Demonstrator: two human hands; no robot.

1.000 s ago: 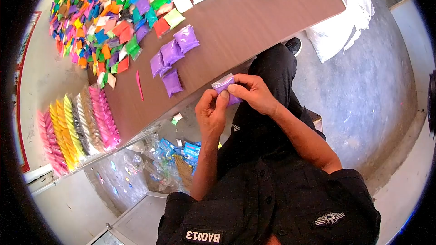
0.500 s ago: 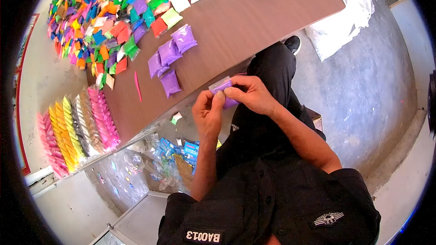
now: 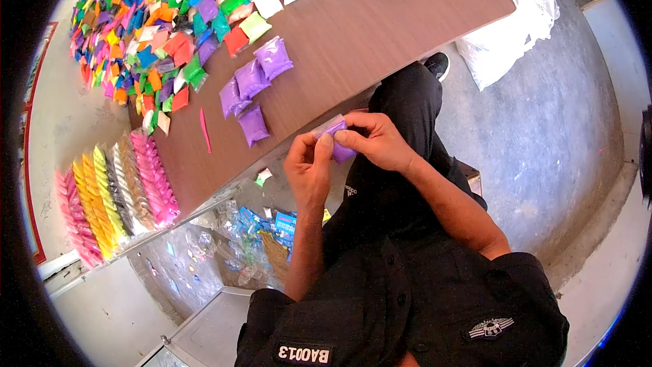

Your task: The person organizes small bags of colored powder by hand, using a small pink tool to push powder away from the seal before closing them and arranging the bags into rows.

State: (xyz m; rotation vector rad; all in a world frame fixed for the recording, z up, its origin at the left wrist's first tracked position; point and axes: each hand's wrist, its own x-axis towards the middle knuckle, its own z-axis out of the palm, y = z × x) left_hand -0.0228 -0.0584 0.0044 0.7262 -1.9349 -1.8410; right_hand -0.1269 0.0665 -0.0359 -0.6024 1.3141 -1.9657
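The purple-filled clear pouch (image 3: 343,153) is held above the lap (image 3: 377,194), near the front edge of the brown table (image 3: 380,34), with four matching purple pouches (image 3: 252,79) lying to its left. Its upper left is pinched by the closed thumb and curled fingers of the left hand (image 3: 309,163), its upper right by the thumb and forefinger of the right hand (image 3: 384,143). Pressure is probably best kept even along the clear strip (image 3: 331,125), with the filling left unsqueezed below.

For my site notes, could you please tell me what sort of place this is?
Possibly a small packing workshop: a brown table bears a heap of colourful packets and several purple packets.
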